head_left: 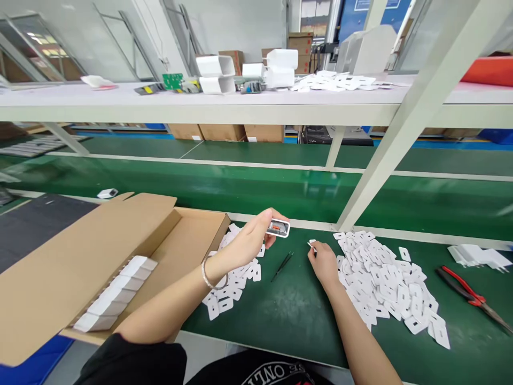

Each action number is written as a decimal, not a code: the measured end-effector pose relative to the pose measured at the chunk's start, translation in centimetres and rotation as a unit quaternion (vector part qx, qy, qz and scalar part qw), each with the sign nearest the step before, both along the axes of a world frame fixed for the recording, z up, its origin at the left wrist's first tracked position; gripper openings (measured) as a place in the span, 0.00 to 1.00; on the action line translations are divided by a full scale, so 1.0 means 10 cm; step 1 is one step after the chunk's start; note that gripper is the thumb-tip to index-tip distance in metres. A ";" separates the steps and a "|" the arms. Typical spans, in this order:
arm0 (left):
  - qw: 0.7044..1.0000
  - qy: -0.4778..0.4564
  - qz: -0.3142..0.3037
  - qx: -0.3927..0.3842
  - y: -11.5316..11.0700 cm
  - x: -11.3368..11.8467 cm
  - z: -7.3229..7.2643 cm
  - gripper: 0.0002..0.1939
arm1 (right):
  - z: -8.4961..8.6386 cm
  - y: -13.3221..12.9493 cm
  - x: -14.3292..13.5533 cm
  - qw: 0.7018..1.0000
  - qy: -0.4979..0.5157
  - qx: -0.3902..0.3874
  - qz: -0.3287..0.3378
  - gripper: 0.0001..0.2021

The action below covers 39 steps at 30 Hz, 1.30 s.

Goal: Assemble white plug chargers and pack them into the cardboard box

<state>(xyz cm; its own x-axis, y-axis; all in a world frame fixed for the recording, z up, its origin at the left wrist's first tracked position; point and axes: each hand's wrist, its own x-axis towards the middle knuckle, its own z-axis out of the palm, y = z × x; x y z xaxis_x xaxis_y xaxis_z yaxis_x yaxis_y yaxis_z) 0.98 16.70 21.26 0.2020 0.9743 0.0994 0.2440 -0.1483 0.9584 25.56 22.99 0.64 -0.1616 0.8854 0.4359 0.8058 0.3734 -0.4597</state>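
Observation:
My left hand (256, 235) is closed round a white casing (279, 228); its open end faces me and shows a red part inside. Pinched in the fingers of my right hand (323, 261) is a small white piece (311, 244), held above the green table near the right pile. Black tweezers (282, 266) lie on the table between my hands. One pile of white plates (239, 280) lies partly behind my left forearm. A larger pile of white plates (385, 278) spreads to the right of my right hand.
An open cardboard box (192, 235) with a row of white casings (116, 294) stands at the left. Red-handled pliers (473, 297) and white parts (479, 256) lie far right. A slanted white post (380, 166) rises behind the right pile to a shelf (200, 113).

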 end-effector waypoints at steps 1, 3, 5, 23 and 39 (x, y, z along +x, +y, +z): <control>1.000 -0.005 -0.001 -0.006 -0.04 0.00 -0.02 0.33 | 0.03 -0.01 0.00 1.000 0.014 0.001 -0.005 0.13; 1.000 0.001 0.003 -0.010 -0.11 -0.01 -0.07 0.34 | 0.13 -0.04 0.00 0.999 0.045 0.002 -0.010 0.13; 1.000 0.005 0.010 -0.010 -0.15 -0.05 -0.14 0.34 | 0.27 -0.11 0.00 0.997 0.076 0.001 -0.008 0.14; 0.998 0.041 -0.037 -0.005 -0.42 -0.02 -0.72 0.23 | 1.36 -0.92 -0.81 0.900 0.418 -0.086 0.083 0.05; 0.997 0.018 -0.065 0.041 -0.52 0.04 -0.63 0.22 | 1.13 -0.87 -0.70 0.894 0.380 -0.168 0.164 0.19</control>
<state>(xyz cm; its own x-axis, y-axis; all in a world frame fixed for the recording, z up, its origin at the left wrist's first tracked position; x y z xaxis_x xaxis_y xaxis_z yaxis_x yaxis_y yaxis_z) 1.40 11.53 14.97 0.3317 0.9283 0.1680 0.2521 -0.2588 0.9324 18.55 14.24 11.91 -0.2063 0.9467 0.2475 0.0845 0.2693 -0.9593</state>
